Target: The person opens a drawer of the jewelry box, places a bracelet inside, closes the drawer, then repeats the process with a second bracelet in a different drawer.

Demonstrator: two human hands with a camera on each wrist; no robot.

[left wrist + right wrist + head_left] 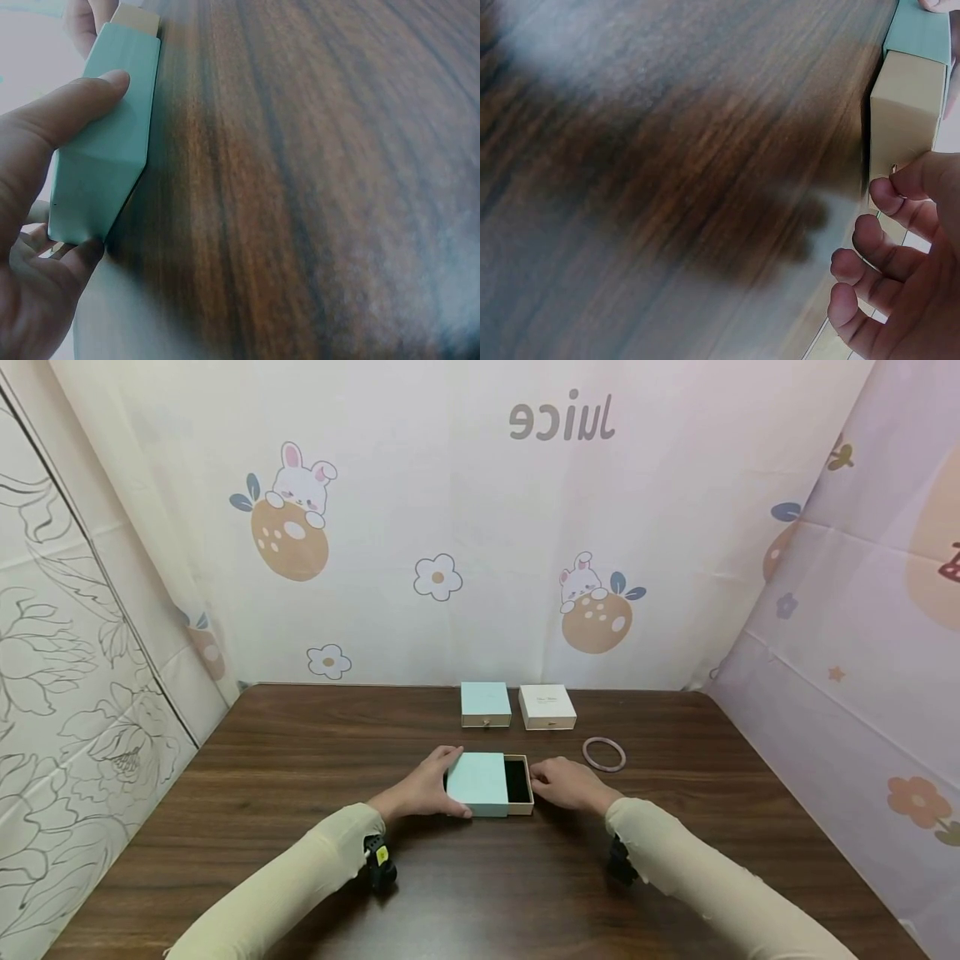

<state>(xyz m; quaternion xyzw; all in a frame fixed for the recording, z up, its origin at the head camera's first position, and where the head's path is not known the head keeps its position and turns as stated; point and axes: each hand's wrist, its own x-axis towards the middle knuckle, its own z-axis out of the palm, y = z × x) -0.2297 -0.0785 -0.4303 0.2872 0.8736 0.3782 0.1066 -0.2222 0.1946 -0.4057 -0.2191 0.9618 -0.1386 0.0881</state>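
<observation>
A mint-green slide-out gift box lies on the table, its beige drawer partly pulled out on the right, showing a black lining. My left hand grips the green sleeve from its left end, the thumb lying along the near side and the other fingers around the far side and end. At the drawer's outer end, my right hand pinches a small pull between thumb and index finger. Its remaining fingers are loosely curled in the right wrist view.
Behind stand another mint-green drawer box and a white drawer box, both closed. A pinkish bangle lies to the right, beyond my right hand. Printed curtains hang along the back edge of the brown wooden table.
</observation>
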